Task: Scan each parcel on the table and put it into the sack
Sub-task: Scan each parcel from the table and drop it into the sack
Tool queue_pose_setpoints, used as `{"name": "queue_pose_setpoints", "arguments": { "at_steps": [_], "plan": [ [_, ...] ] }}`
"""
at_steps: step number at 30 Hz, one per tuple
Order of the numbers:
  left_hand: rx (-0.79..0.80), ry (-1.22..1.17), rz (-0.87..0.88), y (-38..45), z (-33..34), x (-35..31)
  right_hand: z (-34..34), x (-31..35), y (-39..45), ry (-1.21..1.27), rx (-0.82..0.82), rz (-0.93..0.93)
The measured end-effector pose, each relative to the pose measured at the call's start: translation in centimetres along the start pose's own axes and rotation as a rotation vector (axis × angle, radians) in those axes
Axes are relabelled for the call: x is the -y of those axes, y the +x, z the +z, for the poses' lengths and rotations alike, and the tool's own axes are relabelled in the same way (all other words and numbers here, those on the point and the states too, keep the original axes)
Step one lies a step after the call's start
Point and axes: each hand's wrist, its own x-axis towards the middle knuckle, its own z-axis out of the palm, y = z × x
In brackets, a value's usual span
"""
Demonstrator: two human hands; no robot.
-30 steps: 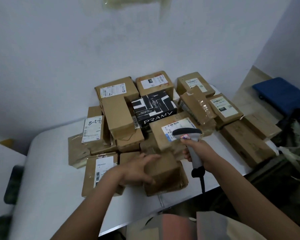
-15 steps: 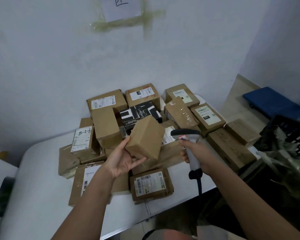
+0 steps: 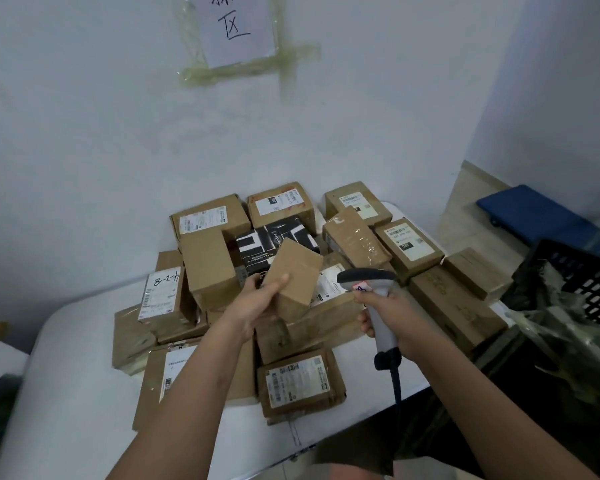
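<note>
Parcel (label hidden) in left hand; scanner in right hand.

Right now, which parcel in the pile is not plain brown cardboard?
The black box with white stripes, lying in the middle of the pile behind the small brown parcel that the left hand holds. All the others are brown cardboard.

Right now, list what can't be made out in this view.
- Label on the small box in the left hand: only plain cardboard faces the head camera.
- Scanner trigger: covered by the right hand.
- Sack: cut off by the right edge.
- Wall sign: top cropped.
- Parcel label text: too small and blurred.
</note>
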Motion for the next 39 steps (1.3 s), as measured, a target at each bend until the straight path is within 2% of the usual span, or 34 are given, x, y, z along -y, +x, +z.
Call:
{"name": "queue_pose_setpoints", "arguments": {
  "at_steps": [3, 5, 10, 12, 17, 20, 23, 25, 27, 29, 31, 36, 39],
  "plan": [
    [-0.052, -0.005, 0.121, 0.8, 0.3, -0.2, 0.3, 0.1, 0.3, 0.003, 0.003, 0.007],
    [-0.128, 0.152, 0.32, 1.4, 0.3, -0.2, 0.3, 0.1, 0.4, 0.014, -0.013, 0.005],
    [-0.439, 1.075, 0.869, 1.2, 1.2, 0.9, 0.0, 0.1, 0.7, 0.041, -0.099, -0.004],
    [-0.448, 1.254, 0.981, 1.4, 1.4, 2.1, -0.1, 0.1, 0.8, 0.026, -0.126, -0.002],
    [-0.301, 1.287, 0.945, 2.3, 1.2, 4.1, -0.5, 0.6, 0.6, 0.009, -0.139, -0.003],
    [-0.256, 1.086, 0.926, 2.1, 1.0, 4.3, -0.6, 0.7, 0.5, 0.023, -0.132, -0.009],
    [-0.255, 0.883, 0.698, 2.5, 0.5, 3.6, -0.8, 0.8, 0.6, 0.017, -0.121, -0.013],
    [-0.135, 0.776, 0.525, 3.1, -0.3, 2.9, -0.9, 0.8, 0.6, 0.01, -0.121, -0.015],
    [-0.048, 0.734, 0.467, 3.4, -0.9, 2.2, -0.9, 0.8, 0.7, 0.015, -0.121, -0.02],
    [-0.061, 0.715, 0.506, 3.4, -1.1, 1.7, -0.7, 0.8, 0.7, 0.016, -0.122, -0.022],
    [-0.138, 0.759, 0.619, 3.1, -0.6, 1.3, -0.7, 0.8, 0.8, 0.015, -0.13, -0.02],
    [-0.33, 1.158, 0.992, 3.1, 1.0, 1.0, -0.8, 1.0, 1.1, 0.01, -0.134, -0.022],
    [-0.345, 1.319, 1.083, 2.9, 1.5, 1.4, -0.8, 1.0, 1.2, 0.013, -0.139, -0.028]
  ]
}}
